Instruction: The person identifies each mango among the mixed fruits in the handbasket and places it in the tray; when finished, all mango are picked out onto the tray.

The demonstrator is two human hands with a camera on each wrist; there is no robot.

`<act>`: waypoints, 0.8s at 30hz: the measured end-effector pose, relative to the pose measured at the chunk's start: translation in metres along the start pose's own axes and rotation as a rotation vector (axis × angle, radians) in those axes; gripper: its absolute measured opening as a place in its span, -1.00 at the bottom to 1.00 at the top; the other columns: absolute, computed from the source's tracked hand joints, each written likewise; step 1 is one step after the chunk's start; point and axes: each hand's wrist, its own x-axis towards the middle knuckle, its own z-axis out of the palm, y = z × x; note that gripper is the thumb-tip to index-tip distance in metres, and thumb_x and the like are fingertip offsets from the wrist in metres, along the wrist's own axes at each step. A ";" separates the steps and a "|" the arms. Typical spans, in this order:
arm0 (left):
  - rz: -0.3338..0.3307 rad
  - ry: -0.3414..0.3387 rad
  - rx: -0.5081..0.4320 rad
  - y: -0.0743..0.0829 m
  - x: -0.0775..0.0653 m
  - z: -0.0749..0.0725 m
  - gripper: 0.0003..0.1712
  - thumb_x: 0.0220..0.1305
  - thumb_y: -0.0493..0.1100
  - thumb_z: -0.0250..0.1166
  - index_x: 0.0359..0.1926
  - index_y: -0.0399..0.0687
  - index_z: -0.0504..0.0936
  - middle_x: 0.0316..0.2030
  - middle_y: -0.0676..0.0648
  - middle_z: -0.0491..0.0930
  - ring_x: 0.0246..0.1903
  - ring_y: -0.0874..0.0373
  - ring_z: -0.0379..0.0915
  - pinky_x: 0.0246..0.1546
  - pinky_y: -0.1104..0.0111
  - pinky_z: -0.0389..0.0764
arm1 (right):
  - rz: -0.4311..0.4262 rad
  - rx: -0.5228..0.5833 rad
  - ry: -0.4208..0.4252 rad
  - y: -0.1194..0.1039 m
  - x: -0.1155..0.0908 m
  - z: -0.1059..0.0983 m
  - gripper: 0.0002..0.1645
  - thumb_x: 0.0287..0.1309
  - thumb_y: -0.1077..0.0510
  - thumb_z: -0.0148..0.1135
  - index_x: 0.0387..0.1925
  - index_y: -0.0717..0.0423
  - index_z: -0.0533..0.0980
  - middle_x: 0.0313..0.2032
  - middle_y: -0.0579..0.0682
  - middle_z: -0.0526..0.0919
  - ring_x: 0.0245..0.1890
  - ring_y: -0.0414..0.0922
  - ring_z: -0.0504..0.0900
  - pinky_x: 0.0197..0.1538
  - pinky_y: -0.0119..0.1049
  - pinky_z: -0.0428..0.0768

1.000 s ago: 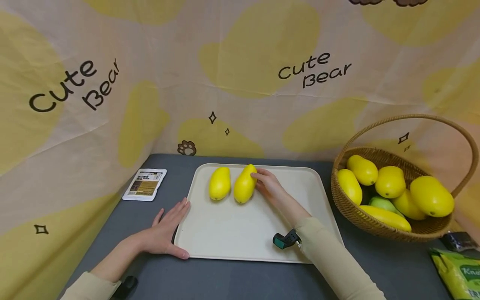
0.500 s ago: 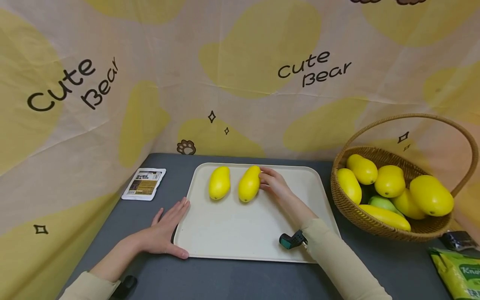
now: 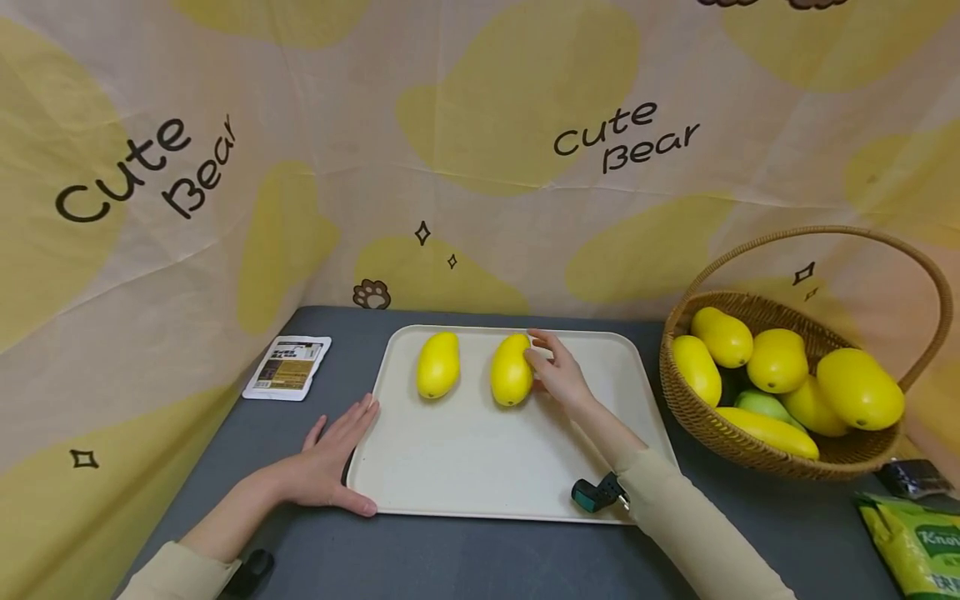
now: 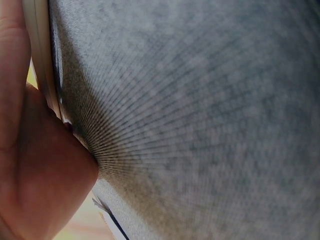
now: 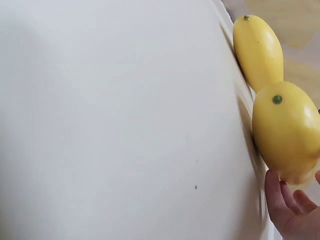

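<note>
Two yellow mangoes lie side by side on the cream tray [image 3: 450, 467]. My right hand [image 3: 562, 375] holds the right mango [image 3: 512, 372] at its right side, thumb and fingertips at the fruit. In the right wrist view, the fingers [image 5: 274, 192] meet the near end of that mango [image 5: 285, 127], with the left mango [image 5: 257, 50] beyond it. The left mango [image 3: 438, 365] lies apart, untouched, near the tray's back left. My left hand [image 3: 330, 462] rests along the tray's left edge, fingers straight, thumb at the front corner. The left wrist view shows part of this hand [image 4: 50, 165] beside the grey table.
A wicker basket [image 3: 712, 437] with a tall handle stands right of the tray, holding several yellow fruits and a green one. A white packet [image 3: 288, 368] lies at the left. At the right edge are a green-yellow bag [image 3: 911, 542] and a dark packet [image 3: 911, 479].
My right hand and the right mango have moved a little to the right across the tray, widening the space between the two mangoes. My left hand has stayed put.
</note>
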 end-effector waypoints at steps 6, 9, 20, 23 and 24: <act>0.000 0.001 -0.007 -0.001 0.000 0.002 0.56 -0.21 0.47 0.45 0.54 -0.15 -0.26 0.53 -0.22 -0.36 0.47 -0.23 -0.41 0.21 -0.31 -0.49 | -0.055 -0.281 -0.031 -0.001 -0.005 0.000 -0.14 0.11 -0.11 0.38 0.40 -0.09 0.26 0.33 0.07 0.29 0.16 0.12 0.40 0.11 -0.01 0.49; 0.000 0.000 -0.007 -0.002 0.000 0.002 0.55 -0.21 0.47 0.45 0.54 -0.15 -0.26 0.53 -0.22 -0.36 0.47 -0.23 -0.41 0.21 -0.31 -0.49 | -0.069 -0.347 -0.055 0.001 -0.007 0.000 -0.03 0.01 -0.10 0.45 0.42 -0.08 0.23 0.32 0.10 0.28 0.16 0.13 0.38 0.14 0.04 0.45; -0.003 -0.007 -0.011 -0.003 0.001 0.001 0.55 -0.20 0.47 0.44 0.54 -0.13 -0.28 0.53 -0.21 -0.37 0.47 -0.23 -0.43 0.21 -0.31 -0.50 | -0.104 -0.307 -0.068 -0.002 -0.007 0.015 -0.16 0.13 -0.03 0.37 0.40 -0.01 0.27 0.33 0.10 0.31 0.14 0.12 0.42 0.17 0.00 0.43; -0.003 -0.008 -0.008 -0.003 0.001 0.001 0.55 -0.19 0.47 0.44 0.54 -0.13 -0.28 0.53 -0.21 -0.37 0.47 -0.23 -0.43 0.21 -0.31 -0.50 | -0.105 -0.288 -0.062 -0.003 -0.006 0.022 -0.14 0.14 -0.02 0.36 0.41 0.04 0.24 0.32 0.12 0.30 0.11 0.12 0.44 0.13 -0.03 0.46; -0.003 -0.009 -0.007 -0.003 0.001 0.001 0.55 -0.19 0.48 0.44 0.54 -0.13 -0.28 0.53 -0.21 -0.38 0.47 -0.23 -0.43 0.21 -0.31 -0.50 | -0.104 -0.284 -0.058 -0.003 -0.004 0.024 -0.14 0.14 -0.03 0.36 0.41 0.06 0.23 0.32 0.13 0.30 0.11 0.12 0.45 0.13 -0.04 0.47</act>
